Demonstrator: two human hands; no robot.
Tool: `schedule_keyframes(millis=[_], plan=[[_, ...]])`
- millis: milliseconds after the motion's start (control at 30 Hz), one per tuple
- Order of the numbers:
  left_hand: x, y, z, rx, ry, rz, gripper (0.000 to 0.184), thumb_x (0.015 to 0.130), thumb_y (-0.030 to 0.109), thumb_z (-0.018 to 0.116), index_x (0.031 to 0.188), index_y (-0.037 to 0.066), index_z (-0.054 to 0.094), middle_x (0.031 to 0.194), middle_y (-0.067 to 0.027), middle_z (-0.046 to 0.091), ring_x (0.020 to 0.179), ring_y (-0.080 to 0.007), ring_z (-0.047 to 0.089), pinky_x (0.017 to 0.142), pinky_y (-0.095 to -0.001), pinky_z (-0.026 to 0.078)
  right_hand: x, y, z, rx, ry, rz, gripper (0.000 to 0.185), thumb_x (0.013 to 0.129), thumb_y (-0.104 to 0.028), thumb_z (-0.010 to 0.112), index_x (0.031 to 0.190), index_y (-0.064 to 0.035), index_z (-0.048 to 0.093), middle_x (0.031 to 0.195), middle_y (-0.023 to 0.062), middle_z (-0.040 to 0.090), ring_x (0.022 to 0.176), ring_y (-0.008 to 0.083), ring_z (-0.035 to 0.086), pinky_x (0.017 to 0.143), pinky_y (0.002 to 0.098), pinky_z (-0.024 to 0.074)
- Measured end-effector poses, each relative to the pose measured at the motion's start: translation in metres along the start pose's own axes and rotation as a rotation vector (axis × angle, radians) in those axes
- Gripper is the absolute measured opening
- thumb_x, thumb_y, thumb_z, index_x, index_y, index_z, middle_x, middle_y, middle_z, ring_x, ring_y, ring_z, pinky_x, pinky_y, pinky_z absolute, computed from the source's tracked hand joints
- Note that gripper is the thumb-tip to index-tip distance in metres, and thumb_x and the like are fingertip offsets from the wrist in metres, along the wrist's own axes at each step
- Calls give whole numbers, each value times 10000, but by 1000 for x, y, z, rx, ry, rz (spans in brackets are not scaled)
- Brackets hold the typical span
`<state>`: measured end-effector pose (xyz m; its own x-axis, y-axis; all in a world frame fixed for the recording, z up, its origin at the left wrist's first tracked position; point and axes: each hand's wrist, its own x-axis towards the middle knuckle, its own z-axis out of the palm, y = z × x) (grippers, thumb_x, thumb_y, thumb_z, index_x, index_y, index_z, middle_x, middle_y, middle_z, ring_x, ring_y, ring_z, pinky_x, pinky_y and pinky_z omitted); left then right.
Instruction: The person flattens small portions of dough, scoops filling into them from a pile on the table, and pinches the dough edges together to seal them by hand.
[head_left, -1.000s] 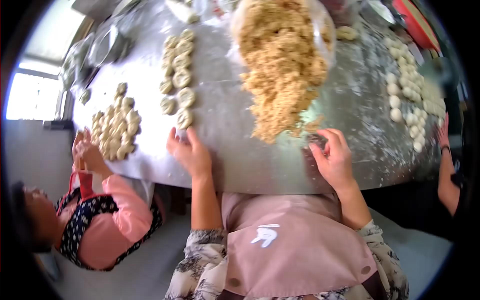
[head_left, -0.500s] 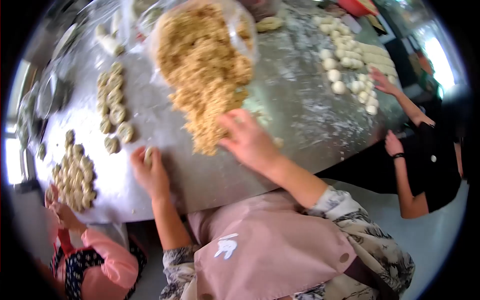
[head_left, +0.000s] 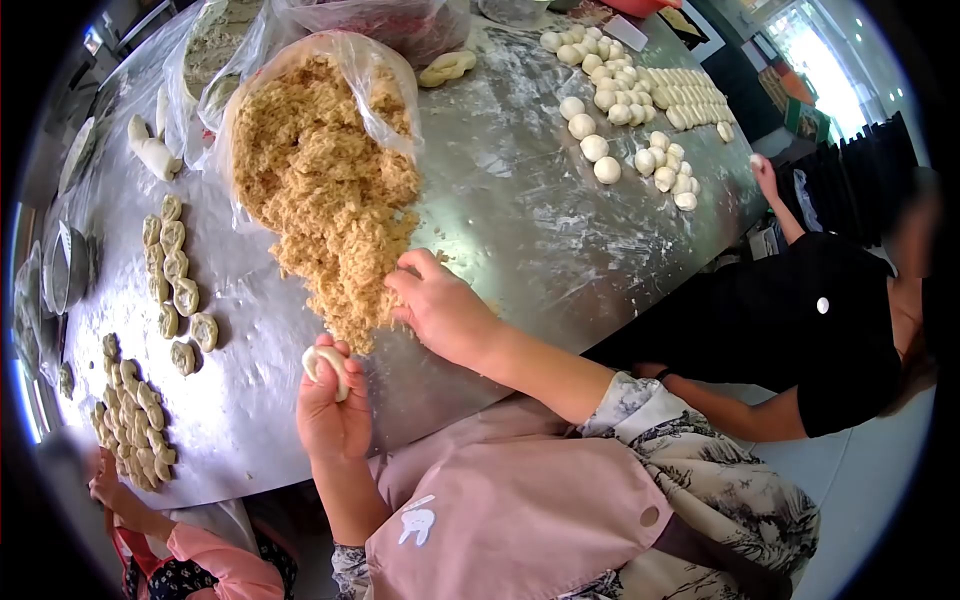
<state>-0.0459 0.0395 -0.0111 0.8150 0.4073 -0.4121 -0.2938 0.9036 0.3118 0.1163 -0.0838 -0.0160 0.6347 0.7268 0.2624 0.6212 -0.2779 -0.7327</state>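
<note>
My left hand (head_left: 335, 405) is closed around a pale, cupped piece of dough (head_left: 326, 370), raised over the table near its front edge. My right hand (head_left: 445, 310) reaches into the right side of a heap of crumbly tan filling (head_left: 340, 235), fingers curled together on some of it; the fingertips are partly buried. The filling spills toward me out of a clear plastic bag (head_left: 392, 130). Left of the heap lie several flattened dough pieces (head_left: 175, 265) with sunken middles.
Nearer the left corner sits a cluster of small dough lumps (head_left: 135, 420), beside a co-worker in a pink sleeve (head_left: 225, 565). White dough balls (head_left: 607, 170) lie at the back right, near a co-worker in black (head_left: 800, 320). The metal table (head_left: 540, 230) is flour-dusted.
My left hand has lifted and moved right, turning the dough piece into view. My right hand stays at the filling. The co-worker at right has raised a hand off the dough.
</note>
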Motion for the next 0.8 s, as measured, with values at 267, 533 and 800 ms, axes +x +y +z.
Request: schedule_keyframes(millis=[267, 533, 800], plan=[[-1, -19, 18, 168, 33, 23, 393, 905, 102, 538, 1282, 15, 472, 1120, -115, 573, 1025, -222, 562, 910, -326, 461, 8, 2, -1, 2, -92, 14, 98, 781, -86, 652, 847, -24, 613, 810, 185, 604, 765, 359, 621, 668, 432, 501], [13, -37, 15, 238, 32, 51, 430, 967, 278, 491, 1291, -1, 450, 1213, -112, 548, 1122, -239, 529, 995, -353, 413, 21, -19, -32, 181, -153, 290, 208, 757, -125, 765, 935, -40, 699, 750, 109, 620, 621, 188, 586, 601, 302, 484], [21, -46, 32, 358, 9, 102, 403, 988, 182, 503, 1347, 29, 401, 1224, -97, 534, 1147, -194, 520, 1005, -374, 408, 11, -41, -22, 251, -193, 127, 187, 795, -41, 715, 980, -40, 693, 838, 74, 628, 668, 135, 589, 613, 279, 498]])
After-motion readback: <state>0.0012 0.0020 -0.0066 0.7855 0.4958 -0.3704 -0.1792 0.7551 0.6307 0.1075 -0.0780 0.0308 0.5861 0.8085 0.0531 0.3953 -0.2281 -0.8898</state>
